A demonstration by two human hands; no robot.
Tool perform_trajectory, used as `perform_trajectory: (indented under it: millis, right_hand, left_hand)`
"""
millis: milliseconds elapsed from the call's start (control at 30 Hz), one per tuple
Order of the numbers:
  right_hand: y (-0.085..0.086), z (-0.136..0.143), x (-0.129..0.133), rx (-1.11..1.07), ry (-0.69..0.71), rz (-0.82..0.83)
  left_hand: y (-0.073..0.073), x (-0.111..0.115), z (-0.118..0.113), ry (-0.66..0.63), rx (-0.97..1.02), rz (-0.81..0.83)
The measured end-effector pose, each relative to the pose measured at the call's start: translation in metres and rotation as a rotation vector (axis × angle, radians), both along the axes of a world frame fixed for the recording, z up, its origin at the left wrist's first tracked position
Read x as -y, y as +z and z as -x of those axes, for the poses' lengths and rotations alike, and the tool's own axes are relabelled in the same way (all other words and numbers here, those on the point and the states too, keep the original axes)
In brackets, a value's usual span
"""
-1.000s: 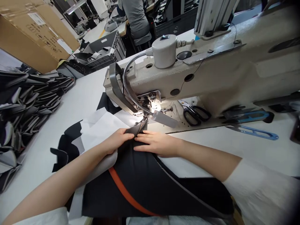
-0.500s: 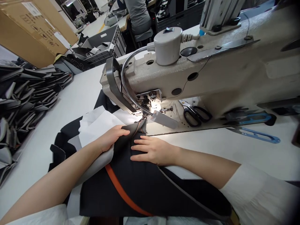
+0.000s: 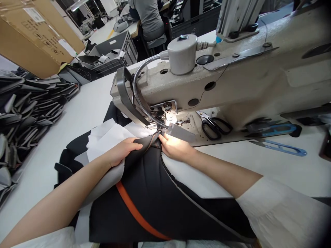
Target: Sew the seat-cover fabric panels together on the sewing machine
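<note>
A black padded fabric piece [image 3: 152, 196] with an orange stripe and orange stitching lies under the sewing machine [image 3: 186, 82] and hangs toward me. My left hand [image 3: 124, 151] grips its folded layer, thumb on top, fingers hidden beneath; a pale grey backing shows at the fold. My right hand [image 3: 173, 144] pinches the fabric edge close to the lit needle area, thumb and forefinger near the presser foot. White sheet material [image 3: 108, 137] lies beyond my left hand, over more black fabric.
Black-handled scissors [image 3: 216, 125] lie on the machine bed. Blue thread snips [image 3: 284, 147] rest to the right. Heaped fabric pieces [image 3: 31, 117] cover the left side. A grey crate [image 3: 116, 51] and a cardboard box [image 3: 38, 38] stand behind. Another person [image 3: 150, 20] sits at the back.
My right hand has moved up from lying flat on the black fabric to pinching its edge beside the needle area. My left hand keeps its hold in nearly the same place.
</note>
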State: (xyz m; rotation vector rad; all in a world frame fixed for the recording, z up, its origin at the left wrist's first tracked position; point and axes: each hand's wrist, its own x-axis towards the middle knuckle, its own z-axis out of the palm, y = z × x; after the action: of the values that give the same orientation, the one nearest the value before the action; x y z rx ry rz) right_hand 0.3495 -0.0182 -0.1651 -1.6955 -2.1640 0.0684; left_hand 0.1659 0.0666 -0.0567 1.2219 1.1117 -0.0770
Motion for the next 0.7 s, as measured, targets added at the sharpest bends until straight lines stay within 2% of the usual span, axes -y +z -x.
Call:
perform_trajectory:
  millis: [100, 167, 233, 300, 333, 400, 467, 533, 600, 700]
  right_hand:
    - [0.000, 0.005, -0.003, 0.001, -0.061, 0.023]
    - [0.000, 0.006, -0.004, -0.010, -0.098, 0.030]
    - [0.001, 0.005, -0.002, -0.001, -0.145, 0.016]
    - [0.006, 0.000, 0.006, 0.012, -0.173, -0.004]
    - [0.008, -0.004, 0.012, 0.008, -0.137, -0.013]
    - [0.015, -0.012, 0.027, -0.023, 0.063, -0.037]
    - [0.020, -0.016, 0.040, -0.057, 0.350, -0.086]
    - [0.022, -0.012, 0.047, -0.062, 0.557, -0.169]
    - [0.020, -0.002, 0.046, -0.056, 0.614, -0.277]
    - [0.014, 0.015, 0.038, -0.020, 0.570, -0.374]
  left_hand:
    - [0.001, 0.004, -0.001, -0.081, 0.017, -0.029]
    - [0.000, 0.011, -0.004, -0.201, 0.050, -0.142]
    - [-0.005, 0.020, -0.008, -0.384, 0.005, -0.399]
    - [-0.013, 0.031, -0.011, -0.602, -0.198, -0.705]
    - [-0.018, 0.035, -0.012, -0.704, -0.335, -0.832]
    - [-0.025, 0.040, -0.013, -0.853, -0.531, -0.981]
    - [-0.030, 0.038, -0.011, -0.904, -0.514, -1.036]
    - [-0.031, 0.031, -0.008, -0.882, -0.352, -1.055]
    - [-0.031, 0.025, -0.006, -0.834, -0.223, -1.082]
    - [-0.034, 0.022, -0.005, -0.796, -0.192, -1.092]
